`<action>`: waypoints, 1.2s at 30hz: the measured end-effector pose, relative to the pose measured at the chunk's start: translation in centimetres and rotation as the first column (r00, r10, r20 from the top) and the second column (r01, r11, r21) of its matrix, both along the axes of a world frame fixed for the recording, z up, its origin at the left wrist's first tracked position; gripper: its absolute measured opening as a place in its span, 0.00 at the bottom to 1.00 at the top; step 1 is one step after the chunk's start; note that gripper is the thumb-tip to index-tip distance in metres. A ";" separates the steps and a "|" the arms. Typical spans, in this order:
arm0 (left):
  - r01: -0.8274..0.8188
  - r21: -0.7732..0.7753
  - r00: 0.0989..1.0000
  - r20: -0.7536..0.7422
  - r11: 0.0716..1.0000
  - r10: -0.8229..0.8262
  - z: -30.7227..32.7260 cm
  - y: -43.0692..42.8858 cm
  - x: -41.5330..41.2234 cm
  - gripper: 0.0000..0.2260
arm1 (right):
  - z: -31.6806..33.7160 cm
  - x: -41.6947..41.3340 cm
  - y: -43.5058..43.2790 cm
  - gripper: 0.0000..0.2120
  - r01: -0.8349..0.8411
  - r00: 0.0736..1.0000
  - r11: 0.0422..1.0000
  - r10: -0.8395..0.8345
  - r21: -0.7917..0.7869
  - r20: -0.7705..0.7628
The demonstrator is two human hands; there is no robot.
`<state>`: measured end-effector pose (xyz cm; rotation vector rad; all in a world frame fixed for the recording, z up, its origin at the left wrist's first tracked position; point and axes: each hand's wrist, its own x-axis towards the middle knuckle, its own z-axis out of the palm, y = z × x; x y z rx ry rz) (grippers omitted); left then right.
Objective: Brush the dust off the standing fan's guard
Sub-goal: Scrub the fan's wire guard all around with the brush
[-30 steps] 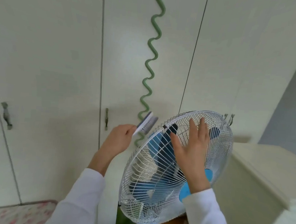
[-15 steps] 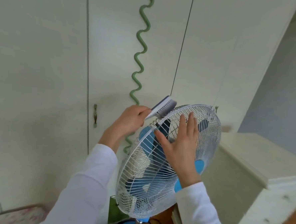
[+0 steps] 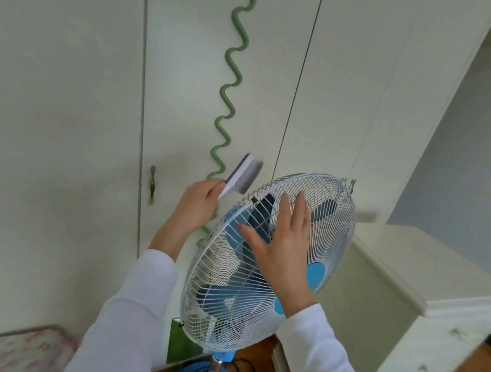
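near guard rim [image 3: 270,184], left hand's [image 3: 198,204] brush [image 3: 243,175] (blurred)

guard [image 3: 335,208]: round white wire cage, tilted, facing upward.
brush [image 3: 243,175]: white handle, grey bristles, raised just beside the guard's upper-left rim.

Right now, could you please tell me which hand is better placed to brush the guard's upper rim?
The left. The left hand grips the brush, its bristles close beside the upper rim of the guard. The right hand lies flat on the guard, holding no tool.
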<state>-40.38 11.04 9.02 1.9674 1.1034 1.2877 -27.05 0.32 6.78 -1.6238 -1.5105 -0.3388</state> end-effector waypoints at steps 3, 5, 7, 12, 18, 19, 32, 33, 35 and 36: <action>0.093 0.040 0.996 0.010 0.995 -0.093 1.4 0.1 2.0 0.11 | -0.9 -0.2 0.4 0.44 0.025 1.000 0.999 -0.025 -0.024 0.019; 0.125 -0.019 0.992 -0.025 0.992 -0.125 1.5 0.8 2.4 0.11 | -1.2 0.1 0.6 0.43 0.031 0.999 0.999 -0.030 -0.018 0.014; 0.148 -0.113 0.987 -0.042 0.983 -0.154 0.6 2.0 2.1 0.12 | -1.3 0.5 0.9 0.43 0.025 1.000 1.000 -0.025 -0.014 -0.004; 0.233 -0.300 0.963 -0.060 0.925 -0.262 -3.7 4.1 1.1 0.12 | -1.9 0.4 1.1 0.43 0.028 0.999 0.999 -0.028 0.022 -0.041; 0.191 -0.251 0.958 -0.164 0.949 -0.236 -5.4 5.3 0.1 0.14 | -1.9 -0.9 0.6 0.41 0.007 0.996 0.999 -0.004 0.042 -0.086; 0.182 -0.204 0.971 -0.119 0.962 -0.209 -5.1 5.2 0.4 0.13 | -1.9 -1.3 0.5 0.41 0.009 0.996 0.999 -0.006 0.041 -0.090; 0.398 -0.275 0.904 -0.043 0.875 -0.425 -0.9 5.6 3.5 0.11 | -1.9 -3.6 0.5 0.45 0.136 0.984 0.991 -0.135 -0.003 -0.115; 0.397 -0.280 0.906 -0.032 0.874 -0.422 -0.9 5.8 3.4 0.11 | -1.8 -3.6 0.6 0.45 0.137 0.984 0.991 -0.136 0.001 -0.115; 0.379 -0.296 0.910 -0.052 0.877 -0.411 -1.1 6.1 2.9 0.11 | -1.8 -3.7 0.6 0.44 0.145 0.983 0.989 -0.145 -0.009 -0.111; 0.360 -0.309 0.911 -0.086 0.880 -0.403 -1.5 6.1 2.6 0.11 | -1.8 -3.7 0.6 0.44 0.151 0.982 0.988 -0.152 -0.019 -0.111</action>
